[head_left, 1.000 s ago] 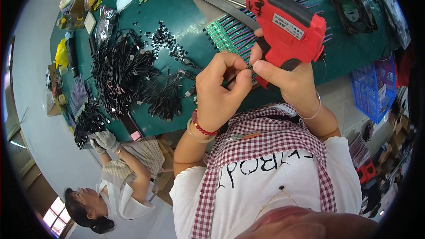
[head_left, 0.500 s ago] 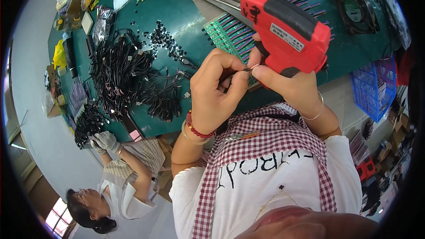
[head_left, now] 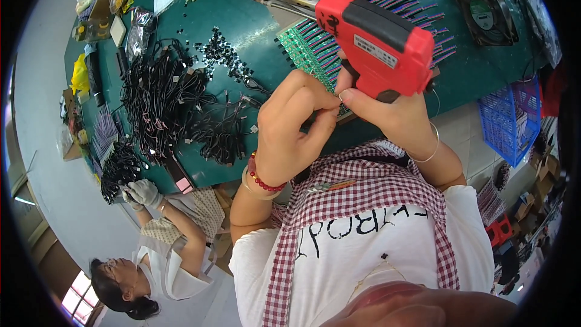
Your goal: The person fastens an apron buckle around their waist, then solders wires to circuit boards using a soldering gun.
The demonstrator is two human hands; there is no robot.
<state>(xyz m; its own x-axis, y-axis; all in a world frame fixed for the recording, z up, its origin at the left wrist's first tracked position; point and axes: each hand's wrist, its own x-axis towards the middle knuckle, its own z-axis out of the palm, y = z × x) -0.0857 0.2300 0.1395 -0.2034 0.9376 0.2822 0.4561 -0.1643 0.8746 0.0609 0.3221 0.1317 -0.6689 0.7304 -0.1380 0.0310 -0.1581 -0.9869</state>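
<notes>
My left hand (head_left: 296, 124) is closed in a pinch on a thin black cable, which mostly hides behind the fingers. Its fingertips meet those of my right hand (head_left: 387, 115) over the near edge of a green circuit board panel (head_left: 301, 48). Held in the right hand is a red and black soldering gun (head_left: 381, 42), its metal tip pointing to the upper left above the table. That hand's thumb and forefinger also press together at the cable's end. From the panel, rows of thin coloured wires (head_left: 417, 21) fan out to the right.
Bundled black cables (head_left: 160, 91) and scattered small black parts (head_left: 221, 54) lie left of my hands on the green table (head_left: 254, 18). A black fan (head_left: 484, 12) stands at the right, above a blue basket (head_left: 511, 118). A gloved co-worker (head_left: 163, 230) sits at lower left.
The soldering gun has shifted a little left and down in my right hand. Both hands' fingertips have drawn closer together, and the wire end seen between them before is now covered.
</notes>
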